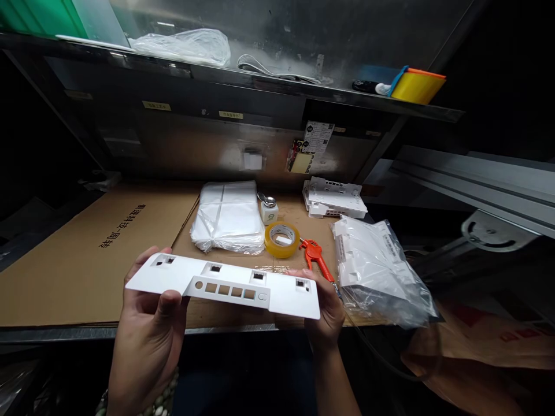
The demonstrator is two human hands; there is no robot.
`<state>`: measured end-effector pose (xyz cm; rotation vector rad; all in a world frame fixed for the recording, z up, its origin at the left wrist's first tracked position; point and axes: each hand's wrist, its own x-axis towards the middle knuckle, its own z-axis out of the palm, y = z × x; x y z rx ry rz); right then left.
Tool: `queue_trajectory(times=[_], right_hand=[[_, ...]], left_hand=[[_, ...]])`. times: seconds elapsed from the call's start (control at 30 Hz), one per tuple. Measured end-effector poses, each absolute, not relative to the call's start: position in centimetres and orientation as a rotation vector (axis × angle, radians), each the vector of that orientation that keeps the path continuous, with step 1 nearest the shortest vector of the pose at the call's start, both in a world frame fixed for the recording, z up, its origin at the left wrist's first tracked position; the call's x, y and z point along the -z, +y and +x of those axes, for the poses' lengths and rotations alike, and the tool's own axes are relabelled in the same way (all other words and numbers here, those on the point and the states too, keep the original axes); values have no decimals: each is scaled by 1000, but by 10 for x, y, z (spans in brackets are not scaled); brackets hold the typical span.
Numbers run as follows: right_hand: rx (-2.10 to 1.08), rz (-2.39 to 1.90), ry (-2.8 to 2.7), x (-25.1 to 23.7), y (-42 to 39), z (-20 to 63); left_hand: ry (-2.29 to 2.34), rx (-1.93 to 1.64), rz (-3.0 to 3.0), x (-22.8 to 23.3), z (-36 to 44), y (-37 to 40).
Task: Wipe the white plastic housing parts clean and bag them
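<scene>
A white plastic housing (225, 284) with a row of square port openings and one round hole is held up before me, above the near edge of the bench. My left hand (150, 312) grips its left end, thumb on the near side and fingers behind. At the right end, my right hand (326, 306) is closed round the housing, its fingers partly hidden behind it. Just beyond the housing lie a roll of yellowish tape (281, 249) and a red air blow gun (318, 260).
Cardboard (87, 254) covers the bench. Farther back are a stack of clear plastic bags (228, 214), a white pump bottle (269, 214) and several white housings (336, 196). Bagged white parts (373, 260) lie at right. A metal shelf (269, 78) crosses above.
</scene>
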<state>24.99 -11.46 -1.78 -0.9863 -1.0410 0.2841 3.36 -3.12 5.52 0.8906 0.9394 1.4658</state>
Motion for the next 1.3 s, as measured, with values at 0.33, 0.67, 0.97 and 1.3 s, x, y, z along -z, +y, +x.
queue_trajectory(times=[0.33, 0.67, 0.97, 1.3], right_hand=[[-220, -1031, -1322, 16, -114, 269], [-120, -1076, -1374, 18, -109, 273], [38, -909, -1460, 8, -89, 268], [-212, -2123, -1633, -12, 28, 328]], left_hand=[[890, -1581, 1042, -47, 29, -27], [815, -1724, 1124, -42, 32, -31], [940, -898, 196, 1, -17, -6], [716, -745, 182, -4, -70, 7]])
